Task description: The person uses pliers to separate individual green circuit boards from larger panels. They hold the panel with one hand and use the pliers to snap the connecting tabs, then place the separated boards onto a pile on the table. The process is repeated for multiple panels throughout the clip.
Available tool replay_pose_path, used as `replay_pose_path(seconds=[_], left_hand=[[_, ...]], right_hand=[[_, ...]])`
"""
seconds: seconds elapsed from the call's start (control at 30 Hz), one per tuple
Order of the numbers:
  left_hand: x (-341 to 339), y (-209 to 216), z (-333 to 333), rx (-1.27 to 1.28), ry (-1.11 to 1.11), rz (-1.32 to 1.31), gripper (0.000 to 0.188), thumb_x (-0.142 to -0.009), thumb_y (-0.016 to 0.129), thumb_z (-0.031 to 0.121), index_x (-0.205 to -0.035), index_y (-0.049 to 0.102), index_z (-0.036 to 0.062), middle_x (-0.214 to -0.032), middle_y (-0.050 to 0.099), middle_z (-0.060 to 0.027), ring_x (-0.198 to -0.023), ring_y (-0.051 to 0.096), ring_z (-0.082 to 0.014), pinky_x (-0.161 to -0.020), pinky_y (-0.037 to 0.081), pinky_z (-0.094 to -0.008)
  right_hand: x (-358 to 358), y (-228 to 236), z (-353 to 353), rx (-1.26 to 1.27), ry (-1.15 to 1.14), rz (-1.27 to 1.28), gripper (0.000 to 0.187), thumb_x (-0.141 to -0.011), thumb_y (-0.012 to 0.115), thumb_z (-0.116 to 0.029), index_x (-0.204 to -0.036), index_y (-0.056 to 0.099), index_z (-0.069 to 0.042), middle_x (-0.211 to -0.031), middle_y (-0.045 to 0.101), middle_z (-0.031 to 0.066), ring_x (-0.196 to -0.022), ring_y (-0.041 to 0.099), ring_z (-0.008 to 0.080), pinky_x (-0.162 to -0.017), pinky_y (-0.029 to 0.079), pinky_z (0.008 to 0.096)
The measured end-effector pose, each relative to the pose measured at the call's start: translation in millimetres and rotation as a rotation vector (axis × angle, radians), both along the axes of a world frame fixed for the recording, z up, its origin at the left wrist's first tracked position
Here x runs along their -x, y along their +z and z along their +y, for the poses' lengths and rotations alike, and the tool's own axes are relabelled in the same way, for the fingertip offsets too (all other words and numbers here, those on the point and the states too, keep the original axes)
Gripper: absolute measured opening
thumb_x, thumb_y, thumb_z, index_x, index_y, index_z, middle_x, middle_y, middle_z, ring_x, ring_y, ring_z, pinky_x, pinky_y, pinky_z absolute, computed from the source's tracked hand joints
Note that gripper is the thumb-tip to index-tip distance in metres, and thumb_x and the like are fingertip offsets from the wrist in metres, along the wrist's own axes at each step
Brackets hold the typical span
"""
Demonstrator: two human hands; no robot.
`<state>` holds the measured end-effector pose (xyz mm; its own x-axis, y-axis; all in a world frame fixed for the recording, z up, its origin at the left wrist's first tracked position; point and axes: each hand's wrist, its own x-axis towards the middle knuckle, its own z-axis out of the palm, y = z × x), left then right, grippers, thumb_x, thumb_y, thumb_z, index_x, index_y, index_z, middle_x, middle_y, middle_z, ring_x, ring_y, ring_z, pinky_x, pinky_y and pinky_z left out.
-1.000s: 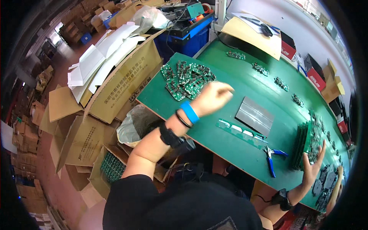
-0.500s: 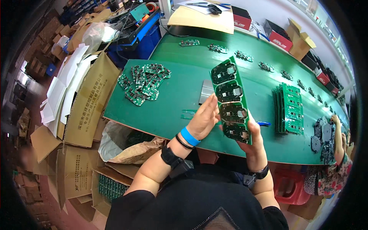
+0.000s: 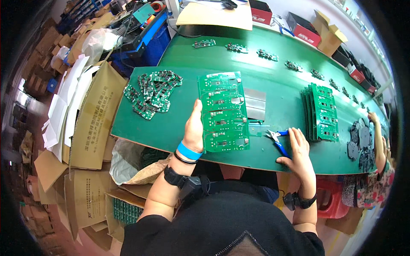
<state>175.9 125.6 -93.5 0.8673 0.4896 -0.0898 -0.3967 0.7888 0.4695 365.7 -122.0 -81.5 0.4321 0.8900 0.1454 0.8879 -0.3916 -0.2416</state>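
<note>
At far left, a brown cardboard carton [image 3: 100, 113] carries several lines of dark printed characters along its side; below it, a second carton [image 3: 87, 194] has smaller, turned print. Next, on the green counter [image 3: 273, 79], lies a loose pile of small circuit boards [image 3: 160, 93].

The left hand [image 3: 194, 130] is closed on the left edge of a four-section circuit board panel [image 3: 223, 114], holding it above the counter's near part. Half a second ago both hands were at this panel, tilted with its darker face showing; now its bright green face is toward the camera and the left hand alone supports it. Its fine markings are too small to read. Partly behind it is a grey metal plate [image 3: 256, 102].

The right hand has let go and is now at the blue-handled cutters [image 3: 279, 143], which suggests the work is passing from handling the panel to the tool. This right hand [image 3: 300, 151] is open, fingers at a handle, not wrapped round it.

Farther right stands a stack of similar panels [image 3: 322, 113]; beyond, a red-and-black box [image 3: 302, 32] bears pale lettering.
</note>
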Motion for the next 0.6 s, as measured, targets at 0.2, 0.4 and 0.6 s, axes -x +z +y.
replay_pose_path(seconds=[0.2,0.4,0.6], left_hand=[[6.7,7.1,-0.7,0.163,-0.103,-0.061,0.059,-0.095,0.026,0.049,-0.129,0.042,0.0041,-0.124,0.051,-0.0185,-0.106,0.055,-0.035,-0.092,0.044,-0.0509],[14.5,-6.4,-5.5,-0.016,-0.065,0.04,0.043,-0.097,0.034,0.033,-0.132,0.035,0.0081,-0.123,0.051,-0.0158,-0.105,0.056,-0.0307,-0.087,0.049,-0.0475],[17.7,1.2,-17.7,-0.154,-0.064,0.054,0.038,-0.098,0.034,0.024,-0.134,0.031,0.0107,-0.122,0.05,-0.0135,-0.105,0.057,-0.0272,-0.085,0.052,-0.0428]], right_hand=[[2.2,-4.3,-5.7,-0.126,-0.008,0.156,0.065,-0.059,0.071,-0.014,-0.117,0.046,0.001,-0.109,0.047,0.0182,-0.105,0.044,0.0355,-0.095,0.035,0.0417],[-7.5,-0.5,2.2,-0.519,0.006,0.959,0.047,-0.064,0.056,-0.007,-0.11,0.049,0.003,-0.093,0.053,0.0071,-0.089,0.052,0.0129,-0.084,0.042,0.0265],[25.5,33.7,68.6,-0.453,0.154,0.07,0.06,-0.063,0.074,-0.016,-0.12,0.055,-0.011,-0.102,0.056,0.0103,-0.094,0.051,0.03,-0.086,0.038,0.04]])
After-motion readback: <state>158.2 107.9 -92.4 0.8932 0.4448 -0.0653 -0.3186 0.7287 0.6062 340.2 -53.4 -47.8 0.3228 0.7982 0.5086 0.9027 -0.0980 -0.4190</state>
